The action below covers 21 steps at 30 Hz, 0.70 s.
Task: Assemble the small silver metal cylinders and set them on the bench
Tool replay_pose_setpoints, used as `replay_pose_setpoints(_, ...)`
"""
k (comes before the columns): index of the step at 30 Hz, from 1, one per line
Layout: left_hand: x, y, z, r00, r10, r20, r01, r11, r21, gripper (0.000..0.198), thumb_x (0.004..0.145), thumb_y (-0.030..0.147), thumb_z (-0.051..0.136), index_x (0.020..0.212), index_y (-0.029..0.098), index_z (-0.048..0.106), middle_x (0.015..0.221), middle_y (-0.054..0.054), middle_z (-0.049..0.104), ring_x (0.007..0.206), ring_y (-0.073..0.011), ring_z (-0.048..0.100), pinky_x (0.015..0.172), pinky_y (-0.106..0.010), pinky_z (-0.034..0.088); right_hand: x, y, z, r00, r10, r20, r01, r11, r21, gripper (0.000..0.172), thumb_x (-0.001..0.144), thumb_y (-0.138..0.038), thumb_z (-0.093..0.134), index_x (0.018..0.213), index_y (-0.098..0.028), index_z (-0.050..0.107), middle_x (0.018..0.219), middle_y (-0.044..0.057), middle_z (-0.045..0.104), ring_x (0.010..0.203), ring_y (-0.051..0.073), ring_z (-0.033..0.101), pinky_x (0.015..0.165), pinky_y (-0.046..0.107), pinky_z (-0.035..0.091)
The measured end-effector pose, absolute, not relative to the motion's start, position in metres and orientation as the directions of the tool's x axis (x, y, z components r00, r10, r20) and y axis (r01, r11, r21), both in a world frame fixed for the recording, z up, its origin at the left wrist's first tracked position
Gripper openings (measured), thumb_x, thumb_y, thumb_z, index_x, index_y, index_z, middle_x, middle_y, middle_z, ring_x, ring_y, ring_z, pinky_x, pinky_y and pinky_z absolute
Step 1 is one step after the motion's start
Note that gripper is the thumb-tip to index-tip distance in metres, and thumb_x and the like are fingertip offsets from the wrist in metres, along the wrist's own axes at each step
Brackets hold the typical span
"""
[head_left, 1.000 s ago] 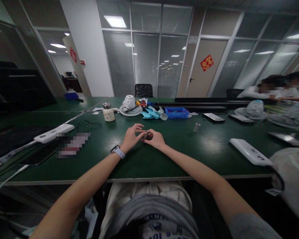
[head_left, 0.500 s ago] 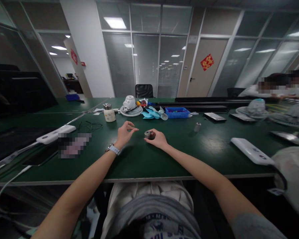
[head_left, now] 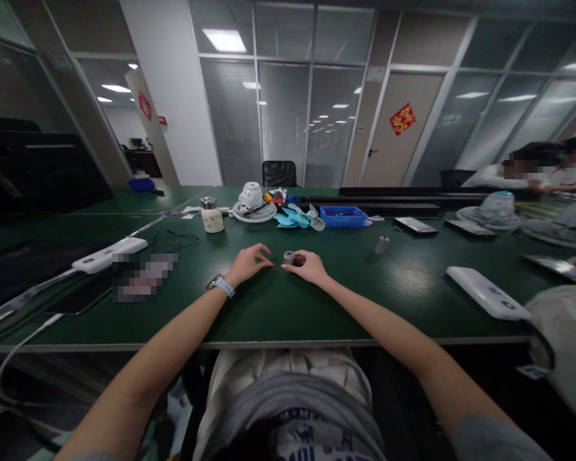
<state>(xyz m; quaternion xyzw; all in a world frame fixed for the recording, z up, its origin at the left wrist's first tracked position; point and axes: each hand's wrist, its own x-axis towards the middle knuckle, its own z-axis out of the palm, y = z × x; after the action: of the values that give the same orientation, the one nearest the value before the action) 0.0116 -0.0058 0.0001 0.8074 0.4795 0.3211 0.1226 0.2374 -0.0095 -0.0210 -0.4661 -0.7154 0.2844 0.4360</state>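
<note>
A short silver metal cylinder (head_left: pixel 288 257) stands upright on the green table, its round end facing up. My right hand (head_left: pixel 308 266) grips it from the right, thumb in front and curled fingers behind. Just left of the cylinder, my left hand (head_left: pixel 250 264) rests low over the table, thumb and fingers apart with nothing between them. Its wrist wears a watch (head_left: pixel 221 283). A similar silver cylinder (head_left: pixel 382 244) sits farther to the right, apart from both hands.
Behind the hands are a cream bottle (head_left: pixel 212 216), a white fan grille (head_left: pixel 254 214), light-blue fan blades (head_left: pixel 292 216) and a blue tray (head_left: pixel 343 218). White power strips (head_left: pixel 487 294) lie at both sides. Hard-drive-like boxes (head_left: pixel 415 225) lie at right, where other people sit.
My left hand has come down toward the table and slightly right, nearer the cylinder. My right hand keeps its hold on it. The view has shifted slightly.
</note>
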Motion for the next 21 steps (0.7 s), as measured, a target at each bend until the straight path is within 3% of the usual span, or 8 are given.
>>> replay_pose_setpoints(3,0.012,-0.004,0.000,0.302,0.843,0.446,0.712,-0.510,0.482,0.031,0.079,0.041,0.063,0.104,0.024,0.059,0.094,-0.002,0.074,0.099,-0.0230,0.065,0.089,-0.036,0.046,0.236,-0.009,-0.017,-0.167,0.944,0.283,0.267,0.320,-0.909,0.033,0.063,-0.036,0.081,0.089,-0.018,0.069,0.091,0.006,0.072,0.086,0.021,0.068,0.083,0.035,0.053)
replay_pose_setpoints(6,0.012,-0.004,0.002,0.237,0.818,0.524,0.732,-0.505,0.457,0.026,0.086,0.039,0.053,0.105,0.023,0.060,0.102,-0.005,0.072,0.106,-0.0233,0.060,0.089,-0.037,0.045,0.237,-0.009,-0.010,-0.114,0.986,0.123,0.043,0.129,-0.991,0.015,0.077,-0.028,0.071,0.085,-0.016,0.068,0.087,0.005,0.072,0.083,0.017,0.068,0.083,0.031,0.053)
replay_pose_setpoints(11,0.011,-0.006,0.004,0.174,0.811,0.558,0.721,-0.491,0.489,0.026,0.089,0.026,0.044,0.109,0.021,0.058,0.100,-0.006,0.072,0.102,-0.0224,0.059,0.089,-0.037,0.044,0.244,-0.014,0.004,-0.221,0.962,-0.161,-0.337,-0.230,-0.913,0.019,0.093,-0.029,0.052,0.091,-0.014,0.063,0.084,0.008,0.071,0.074,0.014,0.069,0.067,0.023,0.054)
replay_pose_setpoints(17,0.014,-0.009,0.007,0.134,0.841,0.524,0.696,-0.456,0.554,0.033,0.084,0.017,0.043,0.115,0.019,0.054,0.097,-0.005,0.073,0.097,-0.0202,0.062,0.088,-0.035,0.045,0.246,-0.023,0.013,-0.266,0.929,-0.257,-0.407,-0.350,-0.844,0.021,0.095,-0.033,0.049,0.095,-0.016,0.061,0.083,0.006,0.070,0.069,0.012,0.069,0.060,0.021,0.054)
replay_pose_setpoints(21,0.015,-0.010,0.009,0.140,0.825,0.547,0.710,-0.468,0.526,0.029,0.084,0.018,0.039,0.103,0.020,0.061,0.095,-0.004,0.072,0.096,-0.0208,0.060,0.089,-0.035,0.044,0.247,-0.020,0.011,-0.261,0.922,-0.286,-0.384,-0.370,-0.846,0.022,0.091,-0.037,0.056,0.092,-0.016,0.060,0.076,0.003,0.068,0.060,0.010,0.066,0.050,0.018,0.051)
